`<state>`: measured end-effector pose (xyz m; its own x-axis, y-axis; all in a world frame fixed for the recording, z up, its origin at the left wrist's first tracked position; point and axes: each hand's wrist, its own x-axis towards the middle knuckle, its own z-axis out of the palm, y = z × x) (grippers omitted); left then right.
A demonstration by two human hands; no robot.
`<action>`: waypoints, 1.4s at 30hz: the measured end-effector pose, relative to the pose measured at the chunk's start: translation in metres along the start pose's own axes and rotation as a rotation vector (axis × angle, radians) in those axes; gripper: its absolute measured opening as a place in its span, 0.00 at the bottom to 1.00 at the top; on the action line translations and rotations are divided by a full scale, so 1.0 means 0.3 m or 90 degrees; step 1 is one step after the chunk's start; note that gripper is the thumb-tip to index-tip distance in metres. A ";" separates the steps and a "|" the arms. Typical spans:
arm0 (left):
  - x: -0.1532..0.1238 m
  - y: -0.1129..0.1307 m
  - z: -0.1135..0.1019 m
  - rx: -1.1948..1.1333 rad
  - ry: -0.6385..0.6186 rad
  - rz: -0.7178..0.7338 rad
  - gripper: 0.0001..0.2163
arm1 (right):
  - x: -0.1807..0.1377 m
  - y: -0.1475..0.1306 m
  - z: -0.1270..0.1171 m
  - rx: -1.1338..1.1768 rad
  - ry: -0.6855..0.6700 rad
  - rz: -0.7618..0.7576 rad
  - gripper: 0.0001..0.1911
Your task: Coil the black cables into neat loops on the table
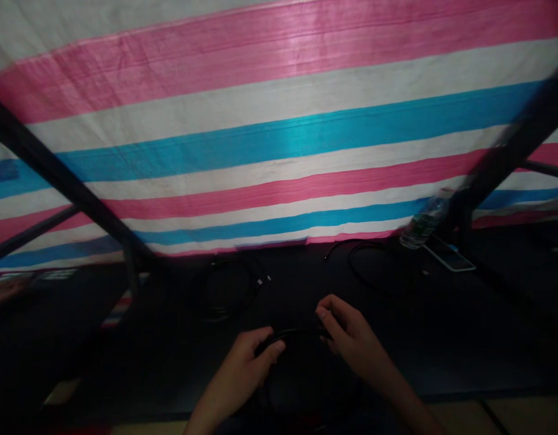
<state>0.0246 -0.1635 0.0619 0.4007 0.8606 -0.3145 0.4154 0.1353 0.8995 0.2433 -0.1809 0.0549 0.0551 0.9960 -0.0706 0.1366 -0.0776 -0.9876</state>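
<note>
My left hand [249,362] and my right hand [349,338] are low in the middle, over a dark table [442,338]. Both pinch a black cable [297,333] that arcs between them; its lower loops are lost in the dark. A second coiled black cable [228,290] with small white plugs lies just beyond my left hand. A third black cable [373,266] loops on the table to the far right of my right hand.
A pink, white and blue striped sheet [279,139] hangs behind the table. Dark slanted frame bars [56,175] cross left and right. A plastic water bottle [424,223] and a phone [448,257] lie at the back right. Another person's hand [4,293] shows at the left edge.
</note>
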 end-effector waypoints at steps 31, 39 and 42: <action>0.052 -0.185 -0.090 -0.429 0.123 -0.069 0.22 | 0.016 0.205 0.097 0.131 -0.062 0.112 0.22; 0.069 -0.172 -0.228 -0.435 0.220 0.009 0.20 | 0.095 0.167 0.174 0.214 0.057 0.035 0.31; 0.070 -0.172 -0.209 -0.478 0.224 -0.007 0.20 | 0.131 0.140 0.204 0.268 0.097 0.028 0.30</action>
<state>-0.0398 -0.1215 0.0278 0.0697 0.9437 -0.3234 -0.2880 0.3294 0.8992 0.1907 -0.1423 0.0019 0.2006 0.9720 -0.1227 -0.2815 -0.0627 -0.9575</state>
